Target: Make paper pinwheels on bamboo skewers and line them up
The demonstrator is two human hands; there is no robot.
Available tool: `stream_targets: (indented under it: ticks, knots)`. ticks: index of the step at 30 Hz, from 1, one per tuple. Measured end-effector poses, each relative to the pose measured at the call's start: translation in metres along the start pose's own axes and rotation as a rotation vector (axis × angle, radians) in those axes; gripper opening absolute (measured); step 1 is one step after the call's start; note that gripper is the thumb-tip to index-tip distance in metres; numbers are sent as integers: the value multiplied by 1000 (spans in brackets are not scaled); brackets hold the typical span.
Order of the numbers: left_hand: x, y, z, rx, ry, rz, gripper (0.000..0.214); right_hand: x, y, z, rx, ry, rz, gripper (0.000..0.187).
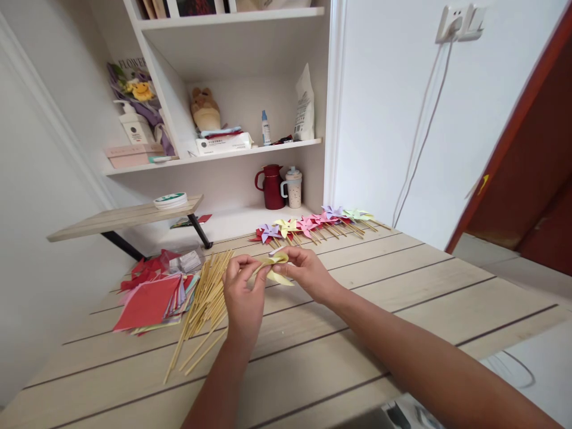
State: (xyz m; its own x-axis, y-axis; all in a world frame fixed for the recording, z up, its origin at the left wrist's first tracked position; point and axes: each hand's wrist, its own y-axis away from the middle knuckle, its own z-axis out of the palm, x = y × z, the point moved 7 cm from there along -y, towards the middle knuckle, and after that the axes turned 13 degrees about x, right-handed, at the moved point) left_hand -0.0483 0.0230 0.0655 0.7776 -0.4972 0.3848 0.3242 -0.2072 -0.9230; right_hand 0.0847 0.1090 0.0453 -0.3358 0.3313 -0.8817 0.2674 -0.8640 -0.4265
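Observation:
Both my hands hold a yellow paper piece with folded, curled corners, just above the wooden table. My left hand pinches its left edge with thumb and fingers. My right hand pinches the curled corners at its middle. A pile of thin bamboo sticks lies just left of my left hand. Left of the sticks sits a stack of coloured paper squares with a red sheet on top. A row of finished paper pinwheels on sticks lies at the table's far edge.
Behind the table stands a white shelf unit with a red jug, a speckled cup, boxes and bottles. A small raised wooden shelf carries a tape roll. A wall socket with cables hangs at the right.

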Motion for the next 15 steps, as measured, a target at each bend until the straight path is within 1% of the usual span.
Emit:
stream_targets:
  ticks: [2, 5, 8, 11, 13, 15]
  knots:
    - [10, 0, -2, 10, -38, 98, 7, -7, 0, -2, 12, 63, -104, 14]
    - [30, 0, -8, 49, -110, 294, 15, -22, 4, -6, 55, 146, -314, 5]
    - [47, 1, -13, 98, -155, 437, 20, -36, 9, -9, 119, 197, -468, 5]
    - [55, 2, -16, 122, -184, 503, 21, -40, 12, -7, 91, 200, -522, 11]
    - [57, 3, -17, 121, -190, 521, 22, -40, 13, -4, 54, 189, -528, 15]
    - [58, 4, -17, 120, -187, 527, 22, -39, 13, -4, 58, 188, -518, 17]
